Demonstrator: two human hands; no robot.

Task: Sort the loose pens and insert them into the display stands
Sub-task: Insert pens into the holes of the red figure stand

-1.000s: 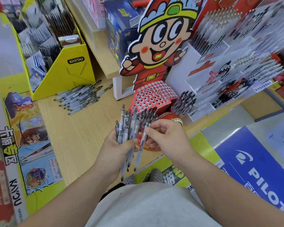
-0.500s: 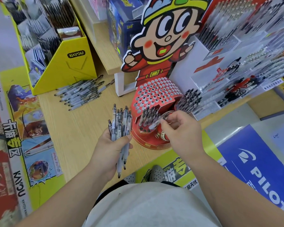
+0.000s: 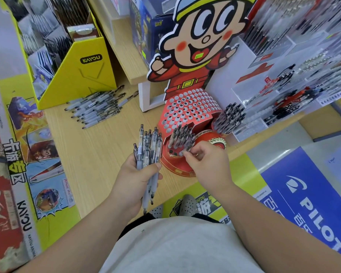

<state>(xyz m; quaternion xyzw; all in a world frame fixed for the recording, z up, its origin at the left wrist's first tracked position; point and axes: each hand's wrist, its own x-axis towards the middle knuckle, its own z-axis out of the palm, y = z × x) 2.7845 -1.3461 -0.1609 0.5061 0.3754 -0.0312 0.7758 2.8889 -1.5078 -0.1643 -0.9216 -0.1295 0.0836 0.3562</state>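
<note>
Pale wood counter (image 3: pixel 98 154) fills the middle of the view, its near edge running on a slant from lower left up to the right, with a yellow-bordered poster (image 3: pixel 18 154) along its left edge. At the back left a yellow box (image 3: pixel 83 75) stands on the wood. The loose pens (image 3: pixel 98 109) lie in a rough row just in front of its lower corner, tips to the left. Between that row and the near edge is a broad stretch of bare wood. Over its right part the left hand (image 3: pixel 134 184) grips a bundle (image 3: pixel 149 150) of clear pens, fingers and thumb wrapped round the barrels, clicker ends up and tips hanging past the counter edge. Just right of the bundle, not touching it, the red stand (image 3: pixel 187 115) sits close to the near edge, its upper tier a field of open holes, with a clump of pens in the lower front tier. The right hand (image 3: pixel 209 166) is at the near rim of that clump, thumb and forefinger narrowed to a pinch on the top of a pen (image 3: pixel 188 147), other fingers curled under. A second clump (image 3: pixel 229 119) fills the stand's right side. Behind rises a cartoon cutout (image 3: pixel 203 46). Clear racks (image 3: pixel 303 75) crowd the stand's right, leaving little gap. Below the edge on the right is a blue sign (image 3: pixel 313 203)
</note>
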